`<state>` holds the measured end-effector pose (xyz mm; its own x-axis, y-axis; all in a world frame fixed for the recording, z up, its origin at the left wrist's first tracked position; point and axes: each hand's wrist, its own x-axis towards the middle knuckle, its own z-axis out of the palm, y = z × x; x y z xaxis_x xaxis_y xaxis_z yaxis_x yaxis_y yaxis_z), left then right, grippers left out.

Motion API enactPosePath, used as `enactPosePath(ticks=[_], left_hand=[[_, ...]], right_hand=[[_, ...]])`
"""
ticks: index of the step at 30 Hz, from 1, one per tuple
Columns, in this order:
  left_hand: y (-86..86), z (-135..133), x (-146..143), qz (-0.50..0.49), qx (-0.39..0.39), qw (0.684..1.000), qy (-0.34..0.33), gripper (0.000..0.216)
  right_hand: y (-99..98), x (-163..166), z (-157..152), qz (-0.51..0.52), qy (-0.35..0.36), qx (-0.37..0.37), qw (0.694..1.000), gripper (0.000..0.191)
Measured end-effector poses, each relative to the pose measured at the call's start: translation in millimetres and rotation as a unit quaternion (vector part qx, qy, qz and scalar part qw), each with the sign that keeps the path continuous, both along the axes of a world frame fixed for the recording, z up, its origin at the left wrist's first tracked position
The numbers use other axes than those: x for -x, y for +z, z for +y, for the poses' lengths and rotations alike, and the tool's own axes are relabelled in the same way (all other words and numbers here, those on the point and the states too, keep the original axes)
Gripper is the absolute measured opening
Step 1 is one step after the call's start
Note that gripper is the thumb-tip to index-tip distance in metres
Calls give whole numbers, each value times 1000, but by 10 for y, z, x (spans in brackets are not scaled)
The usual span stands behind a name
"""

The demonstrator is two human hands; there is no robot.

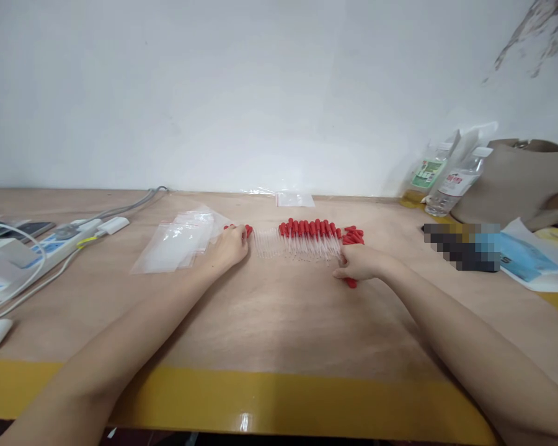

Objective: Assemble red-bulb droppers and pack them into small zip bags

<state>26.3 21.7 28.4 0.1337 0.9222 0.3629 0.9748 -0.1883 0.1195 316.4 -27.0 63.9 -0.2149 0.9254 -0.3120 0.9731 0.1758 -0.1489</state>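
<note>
My left hand [235, 246] rests on the table with curled fingers. Red rubber bulbs [248, 229] show at its fingertips; what is inside the grip is hidden. Just right of it lies a row of thin clear tubes [267, 243]. Farther right, several droppers [312, 238] lie side by side, red bulbs toward the wall and clear tips toward me. At their right end my right hand [359, 261] is closed, thumb and fingers together. Loose red bulbs [353, 235] lie behind it, and another red bulb [351, 283] peeks out below. Whatever it grips is hidden.
Clear zip bags [174, 241] overlap left of my left hand, and another small bag [295, 199] lies by the wall. A power strip [60, 244] with cables is at the left. Bottles [458, 183], a beige bag [516, 179] and a blue packet [530, 257] occupy the right.
</note>
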Motion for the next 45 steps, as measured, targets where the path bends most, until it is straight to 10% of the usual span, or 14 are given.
enactPosePath(ticks=[11,26,32,37,45], left_hand=[[-27,78,-196,17,21,998,58,33],[220,366,-277,-9,199,975,102,21],[207,-48,-250,-26,133,991,4,24],[-108,-388,-157,-75,-9,967,-242,17],[-310,-399,-135,-99,-104,927,-347,21]], right_hand=[[18,52,-19,46,-44,-4,998,14],[-205,187,-7,194,22,-187,963,7],[-406,349,-43,279,66,-276,917,25],[-542,459,-111,306,103,-316,892,16],[-524,557,-200,346,148,-325,868,17]])
